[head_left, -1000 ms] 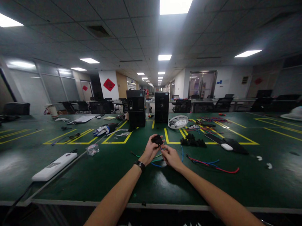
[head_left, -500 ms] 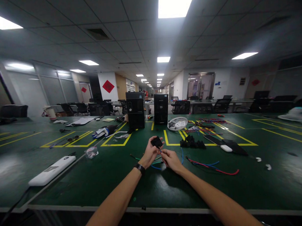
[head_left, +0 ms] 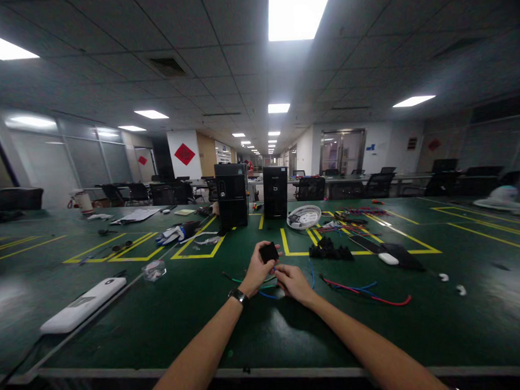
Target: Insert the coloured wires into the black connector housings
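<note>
The right hand (head_left: 293, 282) pinches a blue wire (head_left: 273, 269) just below the black block (head_left: 269, 252); whether wire and block join cannot be told. The left hand (head_left: 255, 273), close beside it, grips the block above the green table (head_left: 183, 313). Beyond lie black parts (head_left: 330, 250), a white basket (head_left: 304, 217) and two computer towers (head_left: 275, 194).

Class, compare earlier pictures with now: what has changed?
The view has tipped up, so everything sits lower in frame. Nothing was visibly grasped or released: the left hand still holds the black part, the right hand a blue wire; the black towers stayed put.
</note>
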Tool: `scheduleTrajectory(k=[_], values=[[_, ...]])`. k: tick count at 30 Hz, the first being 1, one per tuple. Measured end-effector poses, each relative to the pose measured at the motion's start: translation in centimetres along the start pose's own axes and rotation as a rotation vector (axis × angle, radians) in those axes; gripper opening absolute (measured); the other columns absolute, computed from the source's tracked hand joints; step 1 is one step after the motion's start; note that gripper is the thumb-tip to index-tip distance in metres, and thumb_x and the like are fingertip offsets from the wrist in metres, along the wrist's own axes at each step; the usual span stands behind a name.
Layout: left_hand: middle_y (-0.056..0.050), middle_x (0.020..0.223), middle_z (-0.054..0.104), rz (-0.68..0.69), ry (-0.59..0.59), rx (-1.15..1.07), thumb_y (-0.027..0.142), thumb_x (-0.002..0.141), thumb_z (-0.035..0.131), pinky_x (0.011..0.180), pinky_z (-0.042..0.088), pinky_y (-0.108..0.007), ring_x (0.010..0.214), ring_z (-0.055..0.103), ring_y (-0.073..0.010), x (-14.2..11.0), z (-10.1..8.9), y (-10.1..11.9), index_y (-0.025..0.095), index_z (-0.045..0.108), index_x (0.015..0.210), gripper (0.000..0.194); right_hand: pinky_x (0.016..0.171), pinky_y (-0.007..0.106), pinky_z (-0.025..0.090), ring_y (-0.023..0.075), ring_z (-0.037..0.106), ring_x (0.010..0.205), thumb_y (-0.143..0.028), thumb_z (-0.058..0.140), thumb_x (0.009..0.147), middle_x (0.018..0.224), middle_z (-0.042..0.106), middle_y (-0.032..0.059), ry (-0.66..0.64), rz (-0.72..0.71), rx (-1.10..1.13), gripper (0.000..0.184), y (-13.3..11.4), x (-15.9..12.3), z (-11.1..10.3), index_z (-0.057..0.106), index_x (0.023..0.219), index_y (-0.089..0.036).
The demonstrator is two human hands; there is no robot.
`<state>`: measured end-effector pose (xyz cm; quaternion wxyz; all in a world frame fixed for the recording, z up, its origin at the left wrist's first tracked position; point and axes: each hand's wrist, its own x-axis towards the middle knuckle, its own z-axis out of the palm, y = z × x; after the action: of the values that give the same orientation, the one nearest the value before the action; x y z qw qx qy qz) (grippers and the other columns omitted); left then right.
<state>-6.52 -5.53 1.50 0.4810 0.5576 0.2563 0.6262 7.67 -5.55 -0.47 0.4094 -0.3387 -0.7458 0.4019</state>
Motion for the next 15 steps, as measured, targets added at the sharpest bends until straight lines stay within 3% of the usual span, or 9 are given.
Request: scheduleTrajectory(k=[4, 7, 12, 15], values=[[-0.012, 0.120, 0.057, 0.077, -0.022, 0.256, 0.009, 0.075, 0.057, 0.088, 0.050, -0.039, 0.101, 0.063, -0.0199, 0.1, -0.7, -0.6, 0.021, 0.040, 0.116, 0.046, 0.040, 0.018, 0.027, 0.0073, 0.039, 0.036, -0.032, 0.048, 0.086, 0.045, 0.048, -0.0060, -0.022, 0.003, -0.033, 0.027, -0.2, 0.0, -0.1, 0.056, 0.065, -0.017], [-0.011, 0.120, 0.056, 0.108, -0.001, 0.330, 0.012, 0.077, 0.056, 0.089, 0.050, -0.039, 0.100, 0.062, -0.0187, 0.0, -1.0, -0.6, 0.022, 0.040, 0.118, 0.045, 0.041, 0.018, 0.027, 0.0073, 0.039, 0.038, -0.033, 0.049, 0.086, 0.046, 0.047, -0.0064, -0.023, 0.003, -0.043, 0.025, -0.4, 0.1, -0.3, 0.059, 0.069, -0.017], [-0.011, 0.119, 0.056, 0.039, -0.010, 0.242, 0.020, 0.078, 0.061, 0.077, 0.053, -0.034, 0.094, 0.064, -0.0193, 0.1, -0.8, 0.2, 0.024, 0.037, 0.124, 0.052, 0.043, 0.018, 0.026, 0.0072, 0.037, 0.041, -0.034, 0.047, 0.086, 0.049, 0.045, -0.0065, -0.018, 0.001, -0.049, 0.026, -0.7, 0.2, -0.6, 0.063, 0.077, -0.015], [-0.008, 0.106, 0.059, 0.012, 0.018, 0.135, 0.038, 0.081, 0.061, 0.068, 0.053, -0.029, 0.085, 0.065, -0.0176, 0.2, -0.6, 0.9, 0.023, 0.040, 0.120, 0.047, 0.045, 0.018, 0.028, 0.0075, 0.037, 0.044, -0.033, 0.048, 0.086, 0.051, 0.045, -0.0063, -0.028, -0.010, -0.048, 0.026, -0.9, 0.1, -0.7, 0.066, 0.082, -0.015]])
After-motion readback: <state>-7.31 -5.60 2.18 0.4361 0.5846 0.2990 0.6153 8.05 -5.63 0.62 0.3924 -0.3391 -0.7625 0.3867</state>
